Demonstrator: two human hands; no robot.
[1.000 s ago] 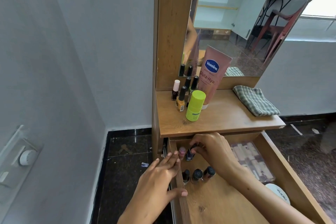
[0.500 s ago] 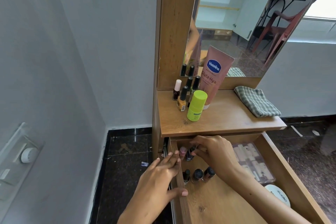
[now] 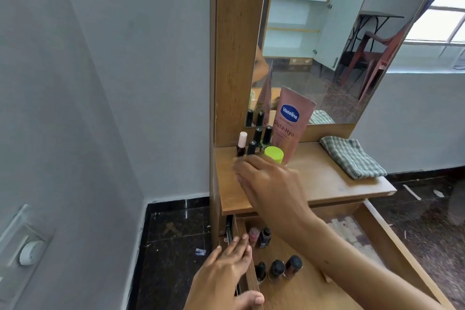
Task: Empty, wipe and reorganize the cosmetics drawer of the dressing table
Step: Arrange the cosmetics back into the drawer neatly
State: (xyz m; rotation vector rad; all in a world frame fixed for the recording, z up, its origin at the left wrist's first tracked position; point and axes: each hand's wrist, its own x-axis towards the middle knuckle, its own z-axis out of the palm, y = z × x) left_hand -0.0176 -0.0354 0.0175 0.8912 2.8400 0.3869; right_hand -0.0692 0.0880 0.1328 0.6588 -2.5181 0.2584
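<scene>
Wooden dressing table worktop (image 3: 327, 178) fills my view, with its drawer (image 3: 392, 241) pulled open below. My right hand (image 3: 271, 184) reaches over the worktop's left part, fingers curled just in front of a cluster of nail polish bottles (image 3: 251, 145); I cannot tell whether it grips anything. A lime-green capped bottle (image 3: 273, 154) and a pink Vaseline tube (image 3: 292, 123) stand just behind it, and a folded checked cloth (image 3: 352, 158) lies to the right. My left hand (image 3: 221, 277) rests on the drawer's left wall, fingers loosely spread, holding nothing else. Five small bottles (image 3: 276, 268) remain inside the drawer.
</scene>
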